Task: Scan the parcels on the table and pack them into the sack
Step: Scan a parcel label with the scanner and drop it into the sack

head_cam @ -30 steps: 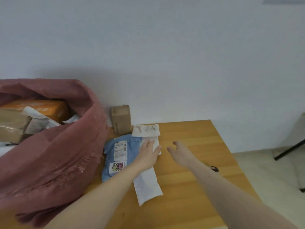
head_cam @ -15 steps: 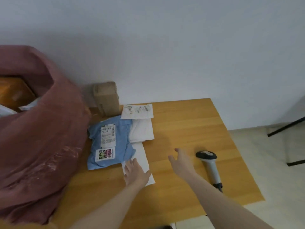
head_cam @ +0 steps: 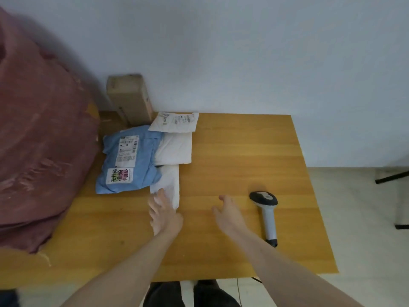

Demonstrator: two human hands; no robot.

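A long white parcel (head_cam: 169, 185) lies on the wooden table (head_cam: 232, 151), its near end under my left hand (head_cam: 163, 212), whose straight fingers rest flat on it. Left of it lies a blue parcel (head_cam: 135, 160) with labels. Behind are a white padded parcel (head_cam: 174, 149), a small white labelled parcel (head_cam: 174, 121) and a brown cardboard box (head_cam: 129, 98) at the wall. The dark red sack (head_cam: 37, 138) bulges at the left. My right hand (head_cam: 230, 212) hovers open above the table, left of the grey and black scanner (head_cam: 266, 211).
The table stands against a pale wall (head_cam: 221, 52). Its right edge drops to a light floor (head_cam: 358, 218), where dark legs of a stand (head_cam: 391, 177) show. The table's near edge is just in front of my body.
The view has swung right and down; the sack's opening has left the frame and the scanner has come into sight. My left hand slid back along the long white parcel to its near end.
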